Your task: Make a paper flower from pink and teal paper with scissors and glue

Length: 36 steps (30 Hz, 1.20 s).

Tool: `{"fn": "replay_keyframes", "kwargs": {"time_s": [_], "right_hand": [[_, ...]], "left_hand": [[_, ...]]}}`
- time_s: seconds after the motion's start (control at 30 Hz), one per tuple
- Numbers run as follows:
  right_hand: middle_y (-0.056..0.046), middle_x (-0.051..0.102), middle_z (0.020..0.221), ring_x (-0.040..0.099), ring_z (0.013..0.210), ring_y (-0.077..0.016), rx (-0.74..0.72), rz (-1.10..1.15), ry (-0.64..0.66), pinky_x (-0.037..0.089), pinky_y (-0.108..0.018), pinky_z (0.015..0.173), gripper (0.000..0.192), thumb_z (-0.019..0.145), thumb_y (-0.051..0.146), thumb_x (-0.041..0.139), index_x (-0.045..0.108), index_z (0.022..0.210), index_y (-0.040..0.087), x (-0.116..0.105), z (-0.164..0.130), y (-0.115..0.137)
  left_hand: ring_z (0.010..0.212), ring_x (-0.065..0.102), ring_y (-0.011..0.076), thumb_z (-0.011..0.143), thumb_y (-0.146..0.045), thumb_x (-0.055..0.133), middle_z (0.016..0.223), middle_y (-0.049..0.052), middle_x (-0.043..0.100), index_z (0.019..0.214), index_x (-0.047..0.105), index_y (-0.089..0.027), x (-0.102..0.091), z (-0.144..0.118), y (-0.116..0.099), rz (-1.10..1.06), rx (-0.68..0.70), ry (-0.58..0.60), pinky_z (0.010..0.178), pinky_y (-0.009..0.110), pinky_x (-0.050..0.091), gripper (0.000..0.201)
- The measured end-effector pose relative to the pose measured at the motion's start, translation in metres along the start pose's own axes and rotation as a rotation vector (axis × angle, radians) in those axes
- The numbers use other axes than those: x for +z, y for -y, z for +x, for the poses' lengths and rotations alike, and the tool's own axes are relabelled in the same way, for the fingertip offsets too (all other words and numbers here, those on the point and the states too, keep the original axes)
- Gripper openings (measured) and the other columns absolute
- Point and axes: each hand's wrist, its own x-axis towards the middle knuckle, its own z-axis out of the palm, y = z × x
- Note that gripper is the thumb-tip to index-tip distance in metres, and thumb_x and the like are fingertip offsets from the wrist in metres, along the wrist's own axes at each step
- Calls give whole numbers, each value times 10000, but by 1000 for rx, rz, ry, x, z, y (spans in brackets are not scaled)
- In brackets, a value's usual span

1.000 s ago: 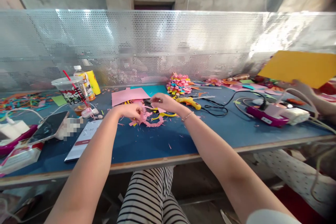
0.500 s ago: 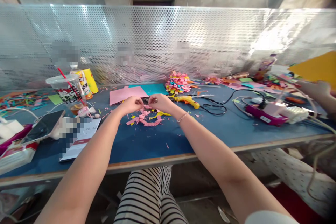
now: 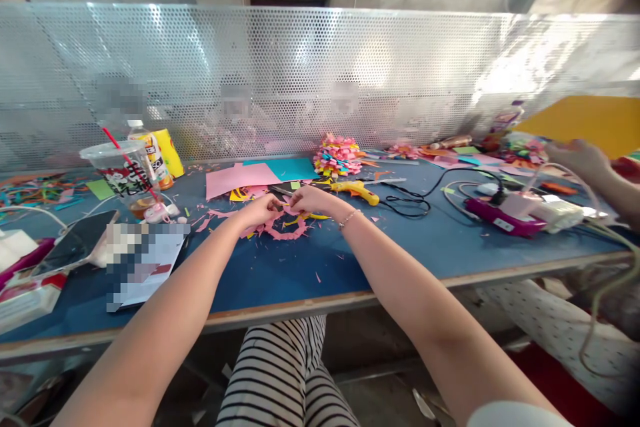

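My left hand (image 3: 259, 211) and my right hand (image 3: 311, 200) meet over the middle of the desk, fingertips nearly touching. Both are closed in a pinch on a pink fringed paper strip (image 3: 286, 235), which curls in a loop below them on the desk. The pinched part is small and partly covered by my fingers. Pink and yellow paper scraps surround the strip. Just behind my right hand lies a glue gun with a yellow handle (image 3: 361, 191). A pink paper sheet (image 3: 235, 180) and a blue sheet (image 3: 293, 169) lie behind my hands.
A fringed paper ball (image 3: 337, 155) sits toward the perforated screen (image 3: 280, 80). A drink cup (image 3: 123, 173), a bottle (image 3: 156, 153) and a phone (image 3: 80, 240) stand or lie at left. On the right are a purple power strip (image 3: 505, 219) and another person's hand (image 3: 583, 160) with a yellow sheet (image 3: 585, 123).
My hands have shifted slightly, still pinching close together by the pink strip. The other person's hand and yellow sheet have moved left. The view has tilted a little.
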Motion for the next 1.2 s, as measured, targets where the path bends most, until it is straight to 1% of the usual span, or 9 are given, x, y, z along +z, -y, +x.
{"fn": "replay_keyframes", "kwargs": {"time_s": [0.1, 0.27, 0.4, 0.6, 0.73, 0.87, 1.0, 1.1, 1.2], "right_hand": [[28, 528, 490, 486, 460, -80, -4, 47, -18, 387, -176, 438, 78, 581, 59, 580, 590, 594, 135, 1, 1, -2], [6, 573, 572, 482, 503, -74, -44, 108, -10, 390, -172, 457, 68, 591, 96, 609, 617, 649, 131, -1, 0, -3], [14, 548, 531, 458, 476, -65, -63, 133, -5, 376, -173, 449, 53, 597, 103, 616, 609, 642, 131, -1, -1, -2], [10, 555, 523, 472, 470, -70, -51, 179, 20, 385, -180, 461, 58, 588, 75, 604, 598, 613, 127, -1, -7, 3], [12, 549, 509, 457, 458, -69, -57, 188, 0, 385, -186, 463, 53, 598, 74, 593, 585, 592, 126, -1, -5, 3], [5, 558, 516, 479, 482, -69, -51, 226, -28, 387, -173, 472, 61, 606, 80, 604, 571, 596, 129, -1, 0, -1], [21, 517, 480, 457, 449, -61, -64, 245, -43, 370, -169, 446, 75, 611, 96, 612, 549, 596, 133, -2, 4, -6], [41, 478, 455, 447, 431, -59, -84, 236, -98, 355, -169, 432, 73, 607, 88, 600, 545, 609, 137, -2, 6, -8], [40, 485, 473, 442, 432, -53, -120, 231, -177, 350, -169, 435, 64, 596, 82, 597, 558, 607, 131, -3, 6, -7]], "left_hand": [[609, 519, 116, 641, -102, 539, 650, -21, 534, 895, 543, -161, -1, 2, 2, -50, -8, -9, 564, 216, 376, 261], [666, 535, 122, 625, -127, 574, 739, 10, 576, 865, 550, -159, -4, 0, -3, -117, -19, -72, 582, 219, 376, 243], [640, 524, 110, 631, -121, 572, 729, 11, 571, 867, 536, -149, -5, -3, -8, -253, -59, -92, 559, 212, 353, 241], [580, 494, 81, 614, -70, 578, 713, 0, 556, 825, 528, -150, -4, -4, -14, -402, -120, -123, 525, 200, 329, 230], [539, 469, 70, 617, -62, 600, 667, -17, 525, 794, 518, -153, -5, -6, -18, -485, -133, -136, 497, 198, 310, 215], [507, 446, 60, 613, -78, 640, 645, -30, 503, 784, 510, -157, -5, -8, -22, -495, -153, -142, 472, 194, 281, 229], [515, 450, 62, 617, -65, 628, 646, -28, 502, 787, 511, -153, -5, -8, -22, -499, -144, -153, 470, 193, 285, 225], [538, 466, 66, 610, -46, 619, 653, -20, 517, 780, 513, -149, -5, -7, -20, -513, -117, -152, 495, 195, 314, 225], [529, 464, 62, 604, -58, 632, 638, -28, 510, 765, 509, -154, -6, -6, -19, -524, -118, -155, 505, 194, 320, 225]]}}
